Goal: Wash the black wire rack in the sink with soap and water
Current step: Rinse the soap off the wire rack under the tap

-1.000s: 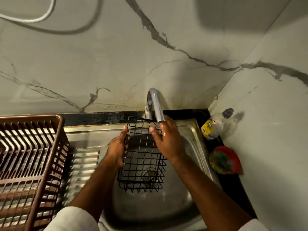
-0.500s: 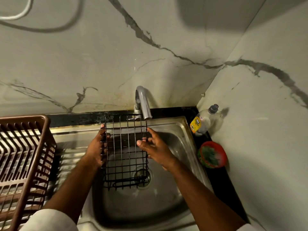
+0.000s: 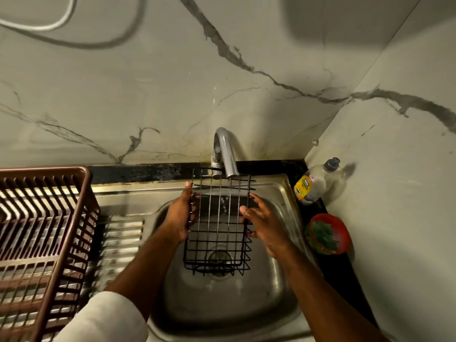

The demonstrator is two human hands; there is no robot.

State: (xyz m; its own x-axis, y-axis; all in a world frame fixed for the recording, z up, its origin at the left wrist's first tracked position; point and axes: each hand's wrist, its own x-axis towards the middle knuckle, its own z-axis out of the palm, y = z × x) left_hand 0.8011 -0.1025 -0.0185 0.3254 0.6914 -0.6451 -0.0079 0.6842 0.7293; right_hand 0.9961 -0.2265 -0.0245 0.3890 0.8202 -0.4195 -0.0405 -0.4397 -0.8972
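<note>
Yellow-labelled soap bottle (image 3: 318, 183), print unreadable, right of right grip (image 3: 265, 224). Left grip (image 3: 179, 218) clasping wire rack (image 3: 218, 223); right fingers extended against it. Steel sink (image 3: 278, 302), marble walls.

Dim, warm light falls on veined marble walls (image 3: 148, 95) meeting at a corner above a black counter (image 3: 148, 170).

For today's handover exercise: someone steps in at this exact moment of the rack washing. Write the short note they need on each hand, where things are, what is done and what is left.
Left hand grips the left edge of the black wire rack, holding it over the sink bowl, under the faucet.
Right hand is open, fingers straight against the rack's right side.
Dish soap bottle stands on the counter at right; a red bowl sits just nearer.
Done: the rack is in place under the spout. I cannot tell whether water is running, and no suds show.
Left: soap, scrub, rinse; the brown drying basket waits at left.
</note>
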